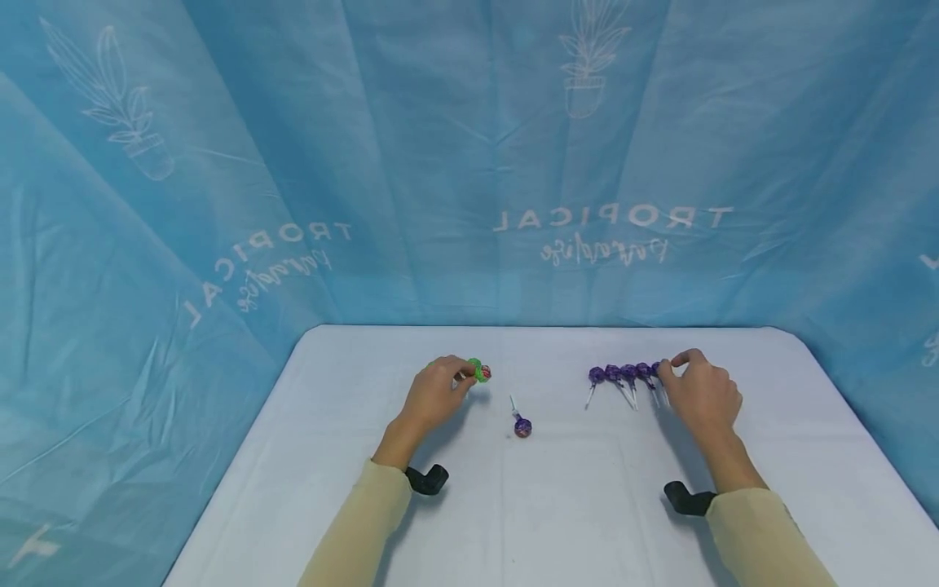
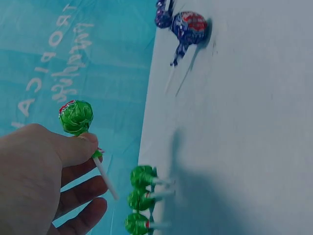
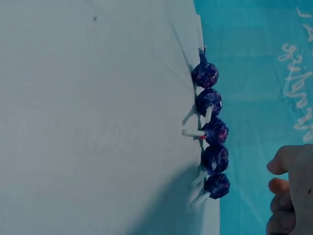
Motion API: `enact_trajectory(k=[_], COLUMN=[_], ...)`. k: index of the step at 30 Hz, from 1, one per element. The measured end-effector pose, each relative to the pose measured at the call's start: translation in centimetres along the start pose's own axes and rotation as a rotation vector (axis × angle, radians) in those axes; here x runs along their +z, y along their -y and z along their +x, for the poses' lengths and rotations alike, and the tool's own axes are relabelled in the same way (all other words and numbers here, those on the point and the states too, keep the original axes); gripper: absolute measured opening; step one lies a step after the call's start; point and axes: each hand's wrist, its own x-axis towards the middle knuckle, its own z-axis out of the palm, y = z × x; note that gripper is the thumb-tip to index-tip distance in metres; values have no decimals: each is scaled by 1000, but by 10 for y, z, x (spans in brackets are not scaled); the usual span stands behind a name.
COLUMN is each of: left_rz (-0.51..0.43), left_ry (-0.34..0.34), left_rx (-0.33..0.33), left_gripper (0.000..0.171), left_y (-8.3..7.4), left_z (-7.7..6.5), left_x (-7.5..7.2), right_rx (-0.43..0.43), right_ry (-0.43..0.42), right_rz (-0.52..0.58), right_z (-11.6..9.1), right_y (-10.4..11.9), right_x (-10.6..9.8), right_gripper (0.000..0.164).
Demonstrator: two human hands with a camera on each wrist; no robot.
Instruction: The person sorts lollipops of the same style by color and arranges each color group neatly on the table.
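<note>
My left hand (image 1: 434,393) pinches the stick of a green-wrapped lollipop (image 2: 77,118) between thumb and fingers, its round head pointing up past the thumb. Beyond that hand in the left wrist view lie more green lollipops (image 2: 139,199), mostly hidden behind it in the head view. A single purple lollipop (image 1: 522,427) lies between the two hands, stick pointing away. At the right, several purple lollipops (image 1: 612,373) form a row with heads side by side. My right hand (image 1: 702,395) hovers at the row's right end, fingers loosely bent and holding nothing in the right wrist view.
A white-covered table (image 1: 557,522) carries everything. Blue curtains (image 1: 440,163) with white plant prints and lettering hang behind the table and along its sides. Each wrist wears a black mount (image 1: 429,479) that juts inward.
</note>
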Motion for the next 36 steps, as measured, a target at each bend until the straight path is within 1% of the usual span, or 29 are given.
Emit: enact_trajectory(k=[2, 4, 9, 11, 16, 18, 20, 23, 25, 30, 34, 36], left_rz=[9, 6, 12, 22, 25, 27, 32, 42, 38, 32, 42, 48], left_ry=[-15, -17, -18, -26, -50, -61, -84, -110, -117, -106, -140, -146], left_rx=[-28, -43, -85, -105, -130, -142, -172, -239, -285, -365, -446, -478], left_gripper=[11, 11, 13, 13, 15, 15, 15, 15, 15, 15, 13, 13], left_y=[5, 9, 17, 19, 25, 28, 32, 39, 43, 49, 54, 57], left_z=[-3, -5, -11, -12, -12, -12, -12, -14, -15, -18, -18, -18], left_x=[-3, -6, -10, -12, -18, -21, -24, -25, -25, -25, -24, -23], right_rx=[-50, -112, -269, -334, -506, -555, -604, -661, -693, -724, -765, -784], right_ry=[-15, -20, 9, 35, 152, 194, 213, 225, 226, 212, 225, 228], right_rz=[12, 9, -41, -49, -59, -62, -51, -34, -26, -11, 10, 15], right_z=[-1, -2, -4, -5, -12, -17, -21, -28, -32, -39, -44, -45], right_y=[4, 6, 8, 10, 26, 33, 40, 46, 47, 50, 59, 63], right_x=[1, 2, 8, 11, 21, 25, 31, 39, 43, 49, 53, 55], right_gripper=[36, 33, 26, 23, 18, 18, 18, 16, 16, 16, 17, 18])
